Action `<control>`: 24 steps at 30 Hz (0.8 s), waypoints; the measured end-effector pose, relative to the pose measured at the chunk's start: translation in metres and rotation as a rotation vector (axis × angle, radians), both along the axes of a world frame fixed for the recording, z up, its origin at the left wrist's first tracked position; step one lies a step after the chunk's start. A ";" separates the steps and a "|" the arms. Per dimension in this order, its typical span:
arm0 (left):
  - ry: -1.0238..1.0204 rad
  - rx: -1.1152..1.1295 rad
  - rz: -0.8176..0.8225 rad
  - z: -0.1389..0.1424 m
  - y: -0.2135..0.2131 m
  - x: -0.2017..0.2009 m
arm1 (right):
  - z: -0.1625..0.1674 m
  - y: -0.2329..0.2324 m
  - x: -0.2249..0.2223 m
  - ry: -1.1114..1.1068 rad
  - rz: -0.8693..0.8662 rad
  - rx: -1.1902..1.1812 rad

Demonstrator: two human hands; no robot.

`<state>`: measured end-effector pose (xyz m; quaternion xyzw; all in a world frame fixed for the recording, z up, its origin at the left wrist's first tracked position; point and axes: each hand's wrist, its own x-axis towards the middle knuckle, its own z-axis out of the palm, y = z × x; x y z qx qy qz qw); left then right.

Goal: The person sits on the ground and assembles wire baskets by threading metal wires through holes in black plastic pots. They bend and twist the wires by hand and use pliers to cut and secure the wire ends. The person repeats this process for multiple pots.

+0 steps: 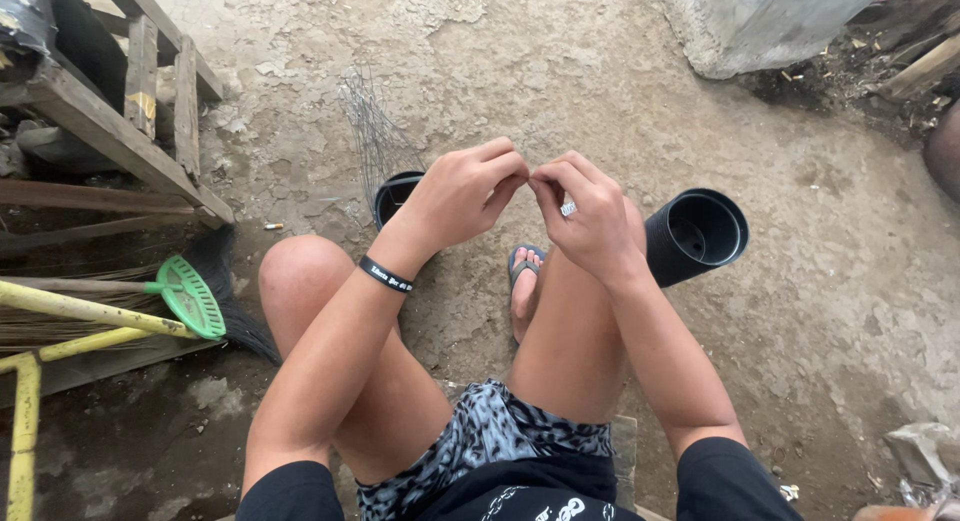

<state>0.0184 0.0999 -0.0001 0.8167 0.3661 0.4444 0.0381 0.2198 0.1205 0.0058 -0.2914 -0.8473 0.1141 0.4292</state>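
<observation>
at the far left, a wooden frame (150, 111) stands on the cracked dirt ground (560, 71), and below it a green broom head (190, 296) on a yellow handle (80, 309) lies beside a dark brush of bristles. further right, a bundle of thin wires (375, 131) rises from a black pot (395, 193) set on the ground just behind the left hand (462, 191). that hand, with a black wristband (385, 275) on its wrist, has its fingers curled and its thumb and forefinger tips pressed together. they meet the fingertips of the right hand (585, 216), which pinches the same way; what sits between them is too small to tell. below the hands, a foot in a sandal (522, 271) rests on the ground between the knees. just right of the right hand, another black pot (695, 236) lies on its side, mouth toward the camera.
</observation>
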 end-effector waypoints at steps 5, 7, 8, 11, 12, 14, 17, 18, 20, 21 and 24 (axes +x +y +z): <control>0.013 0.044 -0.015 0.011 0.001 -0.003 | -0.002 0.009 0.005 0.110 0.071 -0.017; 0.024 0.046 0.011 0.020 0.001 -0.008 | -0.014 0.021 0.025 0.133 0.051 -0.007; 0.029 0.012 0.024 0.024 0.000 -0.014 | -0.025 0.026 0.038 0.211 0.022 -0.072; 0.009 -0.091 0.050 0.036 -0.005 -0.031 | -0.082 0.045 0.082 0.345 -0.115 -0.277; -0.021 -0.129 0.050 0.037 -0.011 -0.035 | -0.109 0.047 0.095 0.322 -0.194 -0.360; -0.072 -0.201 0.046 0.033 -0.020 -0.034 | -0.168 0.040 0.119 0.102 -0.287 -0.453; -0.134 -0.345 0.049 0.021 -0.027 -0.024 | -0.247 -0.005 0.143 -0.501 -0.265 -0.594; -0.149 -0.428 0.059 0.016 -0.027 -0.019 | -0.267 -0.026 0.144 -0.602 -0.255 -0.657; -0.173 -0.563 0.031 0.007 -0.029 -0.011 | -0.290 -0.063 0.152 -0.748 -0.230 -0.720; -0.181 -0.610 -0.005 0.003 -0.031 -0.008 | -0.299 -0.076 0.155 -0.792 -0.215 -0.716; -0.241 -0.835 -0.045 -0.006 -0.035 0.001 | -0.303 -0.086 0.155 -0.842 -0.263 -0.703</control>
